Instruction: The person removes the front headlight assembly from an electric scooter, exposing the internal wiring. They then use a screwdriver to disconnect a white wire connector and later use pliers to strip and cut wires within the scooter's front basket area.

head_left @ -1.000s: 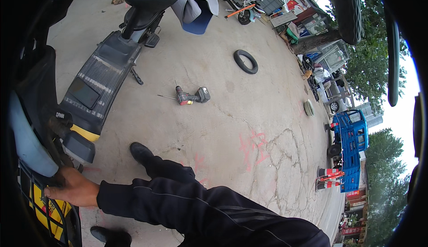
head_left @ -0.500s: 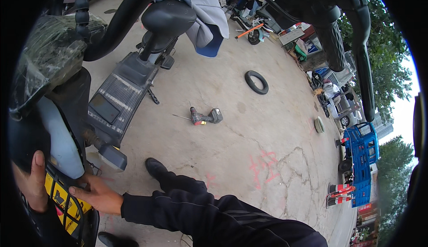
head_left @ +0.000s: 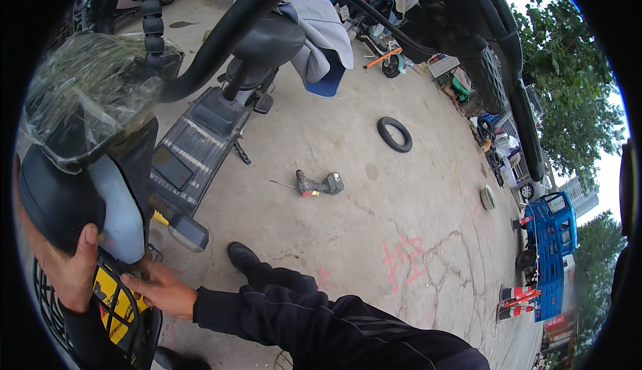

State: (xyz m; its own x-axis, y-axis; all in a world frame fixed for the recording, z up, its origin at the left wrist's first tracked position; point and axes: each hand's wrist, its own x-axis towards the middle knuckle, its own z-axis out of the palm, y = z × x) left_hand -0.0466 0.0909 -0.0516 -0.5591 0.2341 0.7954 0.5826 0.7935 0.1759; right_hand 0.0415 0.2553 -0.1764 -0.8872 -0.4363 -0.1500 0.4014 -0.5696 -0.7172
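My left hand (head_left: 72, 276) grips the black front housing (head_left: 59, 203) of the scooter at the far left, thumb upright on its near side, other fingers mostly hidden. Just to its right, my right hand (head_left: 160, 291) has its fingers curled at the black metal grille (head_left: 119, 290) over a yellow panel (head_left: 109, 316), below a pale blue trim piece (head_left: 120, 219); what it holds there is unclear. Clear plastic wrap (head_left: 90, 89) covers the part above the housing. Handlebars with grips (head_left: 493, 82) arch over the top. The footboard (head_left: 190, 149) and seat (head_left: 267, 42) lie beyond.
A power drill (head_left: 319, 184) and a black tyre (head_left: 394, 135) lie on cracked concrete (head_left: 348, 229). A grey cloth (head_left: 321, 29) hangs by the seat, and clutter lines the back. A blue truck (head_left: 548, 256) and striped cones (head_left: 515, 310) are at the right.
My left hand has come into view at the housing. My right hand stays at the grille. The view has shifted: handlebars and wrap now fill the top, and the ground appears lower and further right.
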